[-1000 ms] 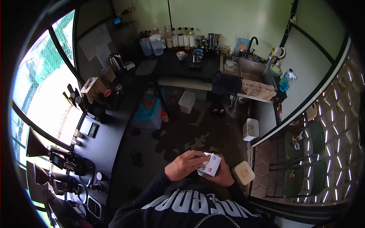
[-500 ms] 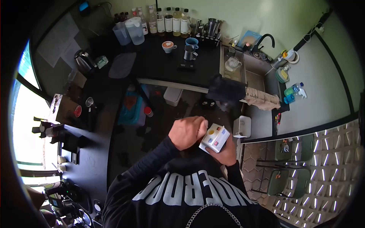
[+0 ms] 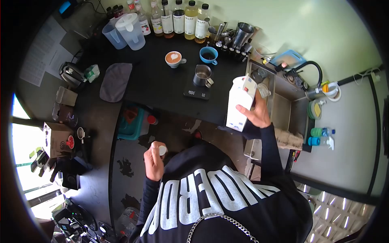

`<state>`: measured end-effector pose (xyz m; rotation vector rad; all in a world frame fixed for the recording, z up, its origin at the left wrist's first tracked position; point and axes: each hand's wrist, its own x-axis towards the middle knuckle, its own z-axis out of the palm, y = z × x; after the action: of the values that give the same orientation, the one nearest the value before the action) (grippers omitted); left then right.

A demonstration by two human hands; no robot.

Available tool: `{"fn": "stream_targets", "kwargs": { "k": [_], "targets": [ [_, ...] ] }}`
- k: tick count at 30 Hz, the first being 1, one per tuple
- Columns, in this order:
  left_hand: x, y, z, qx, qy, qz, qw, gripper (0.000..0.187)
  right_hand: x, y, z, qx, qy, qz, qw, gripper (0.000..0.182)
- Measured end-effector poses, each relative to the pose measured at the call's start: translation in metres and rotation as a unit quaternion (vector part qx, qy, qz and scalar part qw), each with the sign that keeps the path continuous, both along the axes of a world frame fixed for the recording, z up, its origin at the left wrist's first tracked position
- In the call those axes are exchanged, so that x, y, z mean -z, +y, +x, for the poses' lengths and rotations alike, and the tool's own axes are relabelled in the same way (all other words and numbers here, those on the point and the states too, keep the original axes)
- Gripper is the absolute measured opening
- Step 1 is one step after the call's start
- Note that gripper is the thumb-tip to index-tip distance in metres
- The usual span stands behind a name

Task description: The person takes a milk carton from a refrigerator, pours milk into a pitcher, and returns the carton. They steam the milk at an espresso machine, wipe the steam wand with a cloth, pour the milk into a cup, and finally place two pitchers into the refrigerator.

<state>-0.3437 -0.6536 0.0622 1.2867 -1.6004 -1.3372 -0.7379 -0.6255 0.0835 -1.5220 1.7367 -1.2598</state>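
Observation:
My right hand (image 3: pixel 259 112) grips a white milk carton (image 3: pixel 239 106) upright, near the sink side of the black counter. A small white cap (image 3: pixel 162 150) is held between the fingers of my left hand (image 3: pixel 154 161), low in front of my body. To the left of the carton, a steel milk pitcher (image 3: pixel 201 75) stands on a black scale (image 3: pixel 197 92). Behind the pitcher is a blue cup (image 3: pixel 208 55) with dark liquid in it. A white cup (image 3: pixel 174 59) with latte art stands to its left.
Bottles (image 3: pixel 167 22) and a lidded plastic jug (image 3: pixel 131 32) line the wall. A grey cloth (image 3: pixel 116 82) lies on the counter's left part. To the right are a steel sink (image 3: pixel 285 90) and a black faucet (image 3: pixel 320 73). A kettle (image 3: pixel 73 74) stands far left.
The carton has moved forward and up towards the counter in my right hand. My left hand has moved away to the left, and a white cap now shows in it. The view has shifted closer to the counter.

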Motion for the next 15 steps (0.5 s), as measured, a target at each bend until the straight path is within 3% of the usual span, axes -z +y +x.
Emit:
{"fn": "stream_targets", "kwargs": {
  "k": [5, 15],
  "targets": [
    [0.011, -0.023, -0.015, -0.141, 0.054, 0.034, 0.988, 0.053, 0.018, -0.088, -0.062, -0.056, 0.039, 0.056, 0.996, 0.078],
    [0.017, -0.055, -0.023, -0.209, 0.029, 0.043, 0.977, 0.055, 0.018, -0.157, -0.079, -0.195, 0.110, 0.225, 0.948, 0.079]
  ]
}}
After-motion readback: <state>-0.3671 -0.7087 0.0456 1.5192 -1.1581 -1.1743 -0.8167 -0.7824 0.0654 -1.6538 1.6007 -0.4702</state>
